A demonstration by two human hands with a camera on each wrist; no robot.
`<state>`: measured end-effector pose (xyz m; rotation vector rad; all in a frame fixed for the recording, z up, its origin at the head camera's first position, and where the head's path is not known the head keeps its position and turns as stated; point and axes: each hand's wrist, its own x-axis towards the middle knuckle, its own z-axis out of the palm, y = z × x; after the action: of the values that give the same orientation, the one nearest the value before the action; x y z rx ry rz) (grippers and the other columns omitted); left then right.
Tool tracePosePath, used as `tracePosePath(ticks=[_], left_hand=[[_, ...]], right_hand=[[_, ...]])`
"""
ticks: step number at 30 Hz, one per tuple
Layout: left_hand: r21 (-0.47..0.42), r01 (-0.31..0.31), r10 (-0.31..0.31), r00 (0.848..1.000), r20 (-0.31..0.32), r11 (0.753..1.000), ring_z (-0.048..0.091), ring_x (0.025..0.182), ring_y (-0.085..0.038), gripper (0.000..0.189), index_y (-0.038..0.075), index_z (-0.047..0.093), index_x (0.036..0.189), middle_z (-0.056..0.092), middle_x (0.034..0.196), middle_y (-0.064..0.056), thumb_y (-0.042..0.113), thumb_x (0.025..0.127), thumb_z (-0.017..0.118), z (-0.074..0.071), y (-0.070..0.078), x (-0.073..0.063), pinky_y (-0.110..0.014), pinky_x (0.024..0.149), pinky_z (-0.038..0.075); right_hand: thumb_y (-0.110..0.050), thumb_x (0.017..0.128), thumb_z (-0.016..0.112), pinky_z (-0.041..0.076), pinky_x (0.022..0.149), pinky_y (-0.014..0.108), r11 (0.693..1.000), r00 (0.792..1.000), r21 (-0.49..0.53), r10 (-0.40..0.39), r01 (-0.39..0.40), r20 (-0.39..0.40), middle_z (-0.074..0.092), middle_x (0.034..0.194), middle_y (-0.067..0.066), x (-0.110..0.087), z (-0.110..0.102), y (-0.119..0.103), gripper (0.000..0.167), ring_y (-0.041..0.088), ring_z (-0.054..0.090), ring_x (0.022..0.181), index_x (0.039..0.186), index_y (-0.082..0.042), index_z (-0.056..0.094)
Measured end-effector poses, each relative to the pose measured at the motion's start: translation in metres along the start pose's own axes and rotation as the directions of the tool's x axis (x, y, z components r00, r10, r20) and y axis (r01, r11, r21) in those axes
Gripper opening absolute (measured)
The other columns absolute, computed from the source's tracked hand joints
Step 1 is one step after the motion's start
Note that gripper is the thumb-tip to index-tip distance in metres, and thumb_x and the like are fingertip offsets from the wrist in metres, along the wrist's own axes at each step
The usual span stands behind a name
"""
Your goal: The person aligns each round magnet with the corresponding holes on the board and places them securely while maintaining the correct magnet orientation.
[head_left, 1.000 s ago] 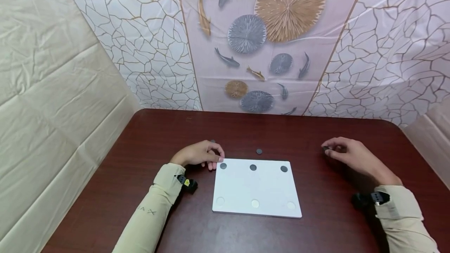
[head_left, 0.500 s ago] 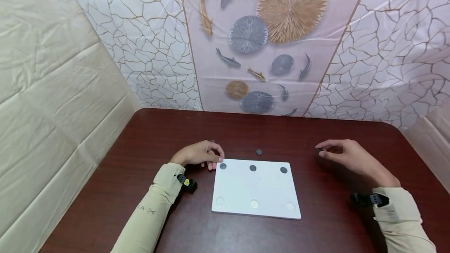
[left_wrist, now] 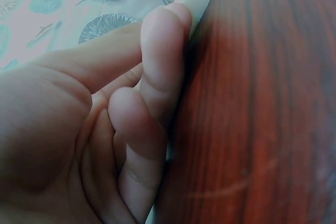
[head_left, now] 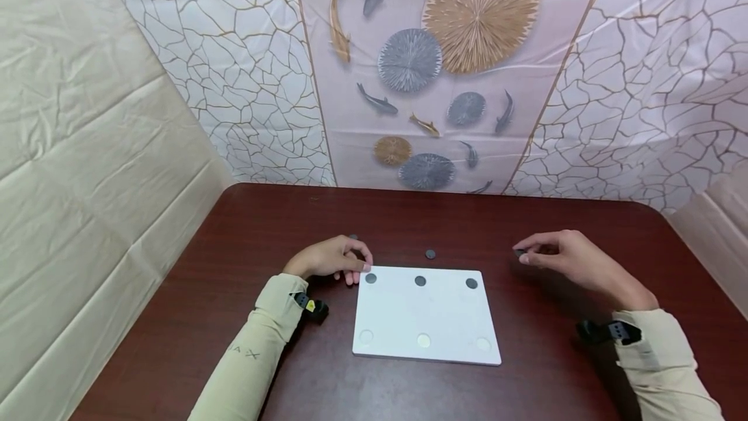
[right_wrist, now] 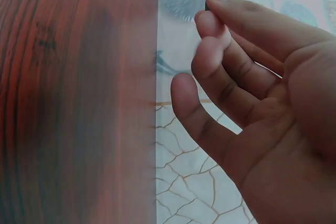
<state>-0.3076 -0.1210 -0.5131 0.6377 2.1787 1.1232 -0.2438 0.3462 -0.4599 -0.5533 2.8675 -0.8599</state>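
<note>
White board (head_left: 426, 314), flat on the dark red-brown worktop (head_left: 327, 388), with two rows of three round places; far row filled by seated discs, dark and round: left (head_left: 371, 278), middle (head_left: 420, 281), right (head_left: 471, 283); near row of pale round recesses (head_left: 423, 341). Left hand (head_left: 333, 258), at the board's far left corner; grip pinching that corner, thumb on the edge just beside the left seated disc, remaining fingers curled, close to the worktop. Right hand (head_left: 575, 258), well to the right of the board; grip pinching one held disc (head_left: 519, 253), dark, between thumb and index finger; only a dark sliver of it visible in the right wrist view. First loose disc (head_left: 430, 254), dark, on the worktop just beyond the board's far edge; second loose disc (head_left: 353, 236), beyond the left hand and partly hidden by it. Sleeves (head_left: 257, 349), two, beige; wrist cameras (head_left: 317, 311), two, black, one at each cuff; patterned backdrop (head_left: 467, 109), behind the worktop, printed with fish and round leaf-like shapes.
</note>
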Motion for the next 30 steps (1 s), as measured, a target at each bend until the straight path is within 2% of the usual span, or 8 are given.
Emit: tracePosePath(ticks=[12,21,30], left_hand=[[-0.006,0.005,-0.005,1.000,-0.006,1.000,0.069,0.066,-0.012,0.010,0.015,0.074,0.110,0.073,0.076,-0.004,0.021,0.105,0.069,0.000,-0.004,0.000,-0.023,0.058,0.047],[-0.012,-0.005,0.005,1.000,0.001,1.000,0.070,0.066,-0.012,0.012,0.015,0.074,0.112,0.073,0.075,-0.004,0.022,0.104,0.070,0.000,-0.006,0.001,-0.023,0.058,0.048],[-0.023,-0.017,0.017,1.000,0.011,1.000,0.071,0.068,-0.013,0.015,0.013,0.073,0.115,0.073,0.074,-0.004,0.023,0.104,0.070,-0.003,-0.008,0.001,-0.023,0.060,0.051]], right_hand=[[-0.018,0.100,0.075,0.045,0.064,0.025,0.999,1.000,-0.036,-0.004,0.005,0.018,0.074,0.093,-0.002,0.001,0.002,-0.010,0.029,0.005,0.058,0.077,0.126,-0.006,0.076],[-0.020,0.100,0.075,0.051,0.071,0.026,0.997,0.998,-0.056,-0.057,0.056,-0.019,0.074,0.094,-0.006,-0.002,0.004,-0.014,0.022,0.002,0.063,0.083,0.120,-0.009,0.076],[-0.021,0.102,0.073,0.051,0.070,0.027,0.998,0.999,-0.042,-0.050,0.050,-0.013,0.075,0.098,-0.004,-0.001,0.004,-0.017,0.022,0.005,0.062,0.082,0.121,-0.010,0.075]])
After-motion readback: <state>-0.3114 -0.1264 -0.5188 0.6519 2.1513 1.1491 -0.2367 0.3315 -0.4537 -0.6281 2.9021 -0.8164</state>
